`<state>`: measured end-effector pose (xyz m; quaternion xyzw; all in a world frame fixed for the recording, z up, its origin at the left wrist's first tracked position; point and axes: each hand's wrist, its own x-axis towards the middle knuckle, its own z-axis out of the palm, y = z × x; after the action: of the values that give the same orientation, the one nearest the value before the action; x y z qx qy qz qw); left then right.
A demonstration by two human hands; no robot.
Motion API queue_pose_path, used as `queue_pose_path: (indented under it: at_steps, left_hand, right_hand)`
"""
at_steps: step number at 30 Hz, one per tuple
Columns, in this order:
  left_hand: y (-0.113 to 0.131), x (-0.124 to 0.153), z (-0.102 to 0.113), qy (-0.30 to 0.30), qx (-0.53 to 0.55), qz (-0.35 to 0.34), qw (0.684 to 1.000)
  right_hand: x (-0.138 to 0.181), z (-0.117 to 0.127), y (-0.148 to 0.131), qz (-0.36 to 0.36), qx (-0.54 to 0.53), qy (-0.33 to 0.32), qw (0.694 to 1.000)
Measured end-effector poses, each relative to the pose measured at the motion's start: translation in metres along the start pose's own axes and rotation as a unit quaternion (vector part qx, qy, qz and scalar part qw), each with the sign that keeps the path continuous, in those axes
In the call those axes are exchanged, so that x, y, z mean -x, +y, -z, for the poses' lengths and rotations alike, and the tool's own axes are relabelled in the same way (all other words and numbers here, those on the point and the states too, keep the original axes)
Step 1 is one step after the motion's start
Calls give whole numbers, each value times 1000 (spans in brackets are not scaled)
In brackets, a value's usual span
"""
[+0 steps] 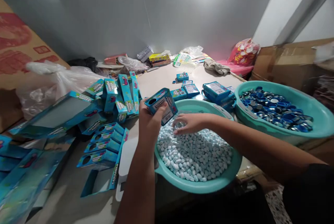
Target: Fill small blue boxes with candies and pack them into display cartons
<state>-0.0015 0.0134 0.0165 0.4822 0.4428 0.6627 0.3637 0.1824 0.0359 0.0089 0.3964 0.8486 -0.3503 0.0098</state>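
The near basin (221, 182) sits on the worktop (156, 78); pellets (193, 154) lie in it, stacked boxes (104, 147) to its left, and the far basin (313, 126), apparently holding caps (276, 109), to its right.

Left hand (150, 121) raised, fingers curled (gripping); right hand (189, 123) flat, palm down.

A single view comes from a camera worn on the person's head, looking forward and steeply down over both forearms. It sits close to the table (161, 78), so the near teal basin (198, 185) fills the lower middle. The grey wall (156, 15) closes off the far side, and wide-angle bending curves the edges.
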Motion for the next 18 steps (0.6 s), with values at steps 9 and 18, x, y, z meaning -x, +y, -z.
queue_pose_path:
  at_steps: [9, 18]
  left_hand:
    - [-6, -9, -6, -71, -7, 81, 994]
    - [-36, -12, 18, -202, -157, 129, 958]
  right_hand:
    - [29, -14, 27, -33, -22, 146, 988]
    - [11, -24, 17, -108, -87, 81, 987]
